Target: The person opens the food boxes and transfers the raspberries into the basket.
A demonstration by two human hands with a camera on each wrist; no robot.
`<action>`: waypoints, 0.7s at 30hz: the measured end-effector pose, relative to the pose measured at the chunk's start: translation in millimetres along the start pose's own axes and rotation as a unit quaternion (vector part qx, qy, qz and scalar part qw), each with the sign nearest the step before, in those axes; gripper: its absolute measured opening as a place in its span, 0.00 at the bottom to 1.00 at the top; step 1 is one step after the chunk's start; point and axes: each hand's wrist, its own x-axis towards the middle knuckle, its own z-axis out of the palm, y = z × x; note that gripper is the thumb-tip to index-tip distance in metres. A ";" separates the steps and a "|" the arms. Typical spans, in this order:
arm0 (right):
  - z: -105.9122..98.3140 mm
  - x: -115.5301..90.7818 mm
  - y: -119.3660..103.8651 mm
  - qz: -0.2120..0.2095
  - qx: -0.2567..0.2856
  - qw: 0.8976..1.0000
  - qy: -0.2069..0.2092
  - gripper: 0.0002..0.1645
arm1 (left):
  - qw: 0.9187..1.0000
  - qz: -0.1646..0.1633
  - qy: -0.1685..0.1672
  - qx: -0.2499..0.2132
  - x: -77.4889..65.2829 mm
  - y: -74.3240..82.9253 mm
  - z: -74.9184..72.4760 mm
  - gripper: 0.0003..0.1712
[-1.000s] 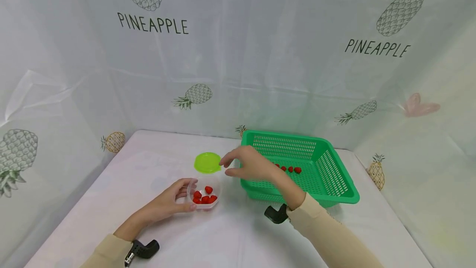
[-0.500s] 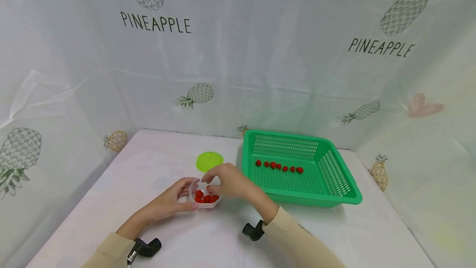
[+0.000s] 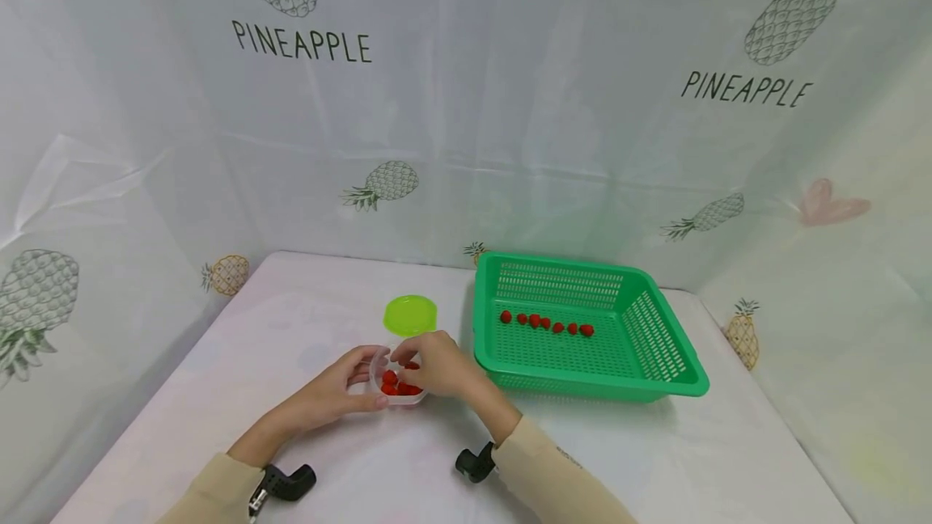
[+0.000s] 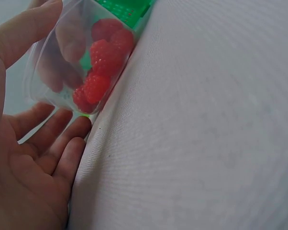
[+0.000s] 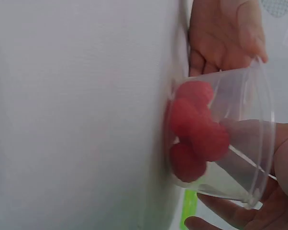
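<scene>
A clear plastic cup [image 3: 406, 400] holds several raspberries [image 3: 389, 378]; its wall [image 5: 239, 93] and the fruit [image 5: 196, 129] show well in the right wrist view. My left hand [image 3: 331, 395] grips the cup from the left, thumb at the near side and fingers round the far side. From the right, my right hand [image 3: 444, 366] reaches in over the rim. Its thumb and a finger are inside the cup, spread apart beside the raspberries, while other fingers [image 5: 225, 208] stay outside. The thumb seems to touch one berry, with no pinch visible.
A green plastic basket [image 3: 590, 386] stands to the right, with a row of several raspberries [image 3: 546, 323] on its floor. Behind the cup lies a lime-green lid [image 3: 410, 314]. A white cloth [image 3: 306, 297] covers the table, with a pineapple-print curtain [image 3: 510, 144] behind.
My right hand has moved left and down, from beside the lid and basket into the cup. My left hand has kept its hold, and the cup stays in place.
</scene>
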 end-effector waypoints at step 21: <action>15.3 8.5 -1.0 0.043 0.013 0.999 -0.004 0.11 | 1.000 0.022 -0.010 -0.007 1.2 -2.5 -1.1 0.48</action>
